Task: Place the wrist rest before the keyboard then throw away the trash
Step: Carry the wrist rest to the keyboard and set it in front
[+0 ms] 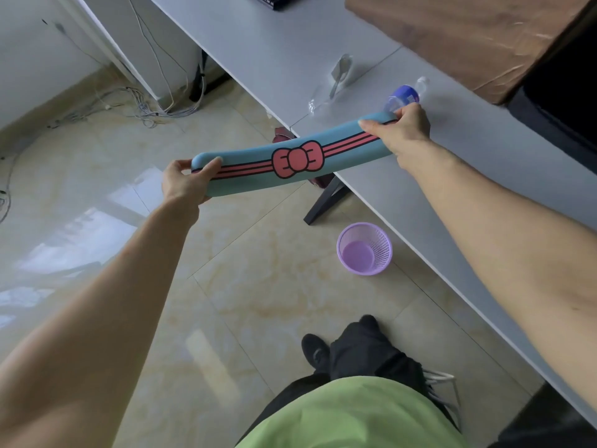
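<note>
The blue rest [290, 156], with its pink bow and stripes, hangs in the air over the floor and the desk [371, 150] edge, gripped at its ends: the left hand [185, 182] is closed on the lower end, the right hand [402, 129] closed on the upper end above the desktop. Just beyond the right hand lies a bottle [405, 95] with clear wrap [337, 79] near it, the keyboard [274, 0] sits well apart at the desk's far end, and a purple bin [365, 248] stands on the floor beside the desk.
</note>
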